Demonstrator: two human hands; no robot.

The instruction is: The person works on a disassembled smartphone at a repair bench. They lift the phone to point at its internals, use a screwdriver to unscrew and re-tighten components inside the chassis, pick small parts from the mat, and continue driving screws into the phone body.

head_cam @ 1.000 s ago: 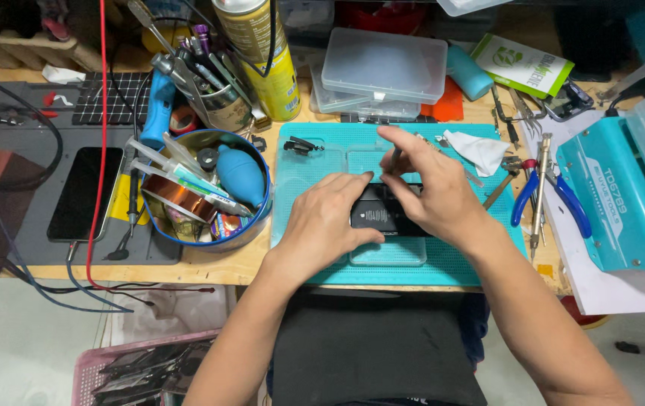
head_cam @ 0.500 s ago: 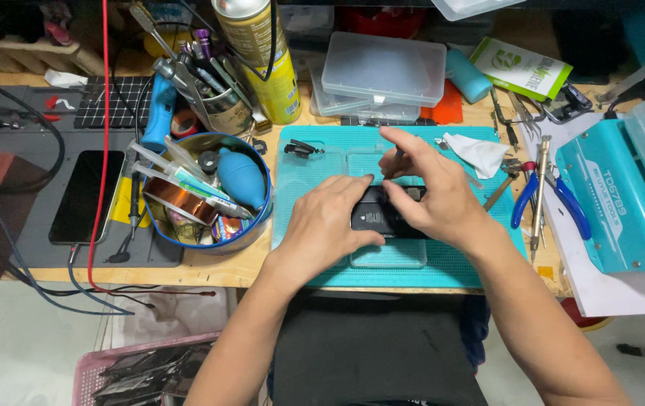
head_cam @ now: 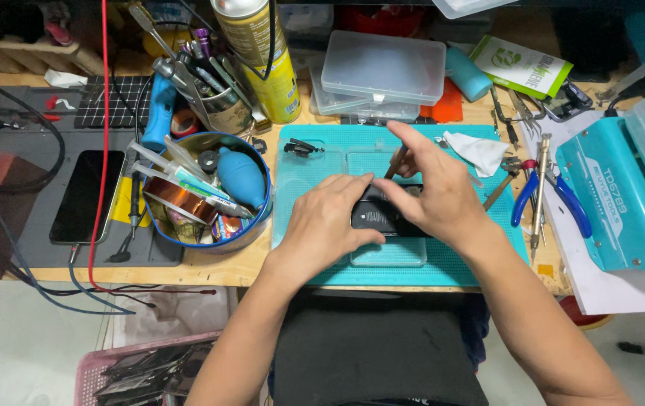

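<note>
A small black device (head_cam: 379, 218), flat like a phone body, lies on the teal work mat (head_cam: 315, 169). My left hand (head_cam: 330, 225) grips its left end, fingers curled over the top edge. My right hand (head_cam: 435, 192) covers its right part, index finger raised, with a thin brown-handled tool (head_cam: 395, 160) sticking up behind the fingers. Most of the device is hidden under both hands.
A blue bowl (head_cam: 258, 218) with copper tape, a blue blower and syringes stands to the left. A black phone (head_cam: 87, 195) lies on a grey mat. Clear plastic boxes (head_cam: 382, 68), a yellow spray can (head_cam: 258, 56), blue-handled pliers (head_cam: 537, 192) and a teal machine (head_cam: 623, 203) surround the mat.
Both hands stay on the black device; my right hand's fingers have shifted slightly over it. Nothing else moved.
</note>
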